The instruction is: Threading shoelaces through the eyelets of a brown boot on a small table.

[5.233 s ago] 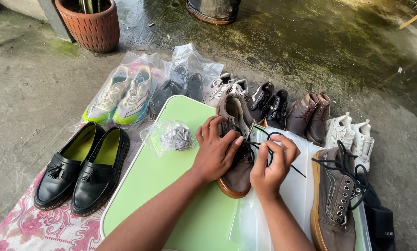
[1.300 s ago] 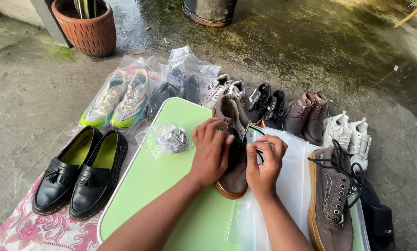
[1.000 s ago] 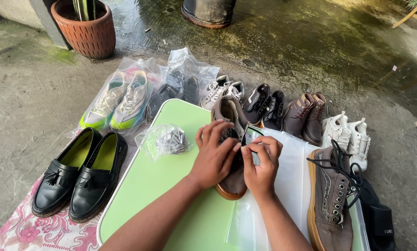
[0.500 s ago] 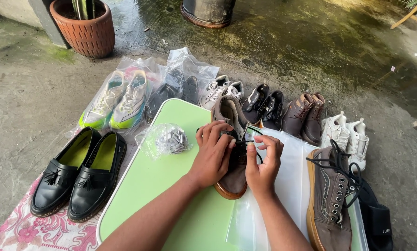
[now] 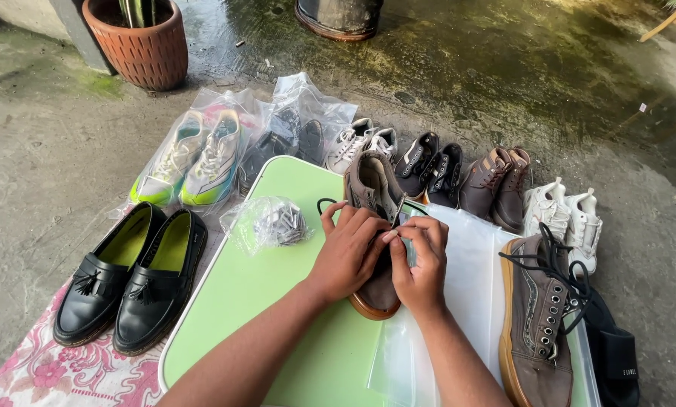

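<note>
1. I see a brown shoe (image 5: 373, 197) lying on the light green desk (image 5: 262, 301), toe toward me, with a tan sole rim and its opening facing away; its middle is hidden under my hands.
2. My left hand (image 5: 347, 252) is curled over the shoe's upper, fingers pressing down on it.
3. My right hand (image 5: 421, 260) is closed, pinching a dark lace (image 5: 403, 215) above the shoe; the two hands touch.
4. Just right of the hands, a clear plastic bag (image 5: 470, 264) lies flat, and on it rests the matching brown shoe (image 5: 538, 316) with loose black laces.
5. Left of the hands sits a small crumpled plastic bag (image 5: 266, 224).
6. Black tasselled loafers (image 5: 130, 275) rest on a floral cloth (image 5: 36, 369) beside the desk.
7. Behind the desk, on the concrete floor, are bagged bright sneakers (image 5: 198, 154), further pairs in a row, and a clay pot (image 5: 138, 41).
</note>
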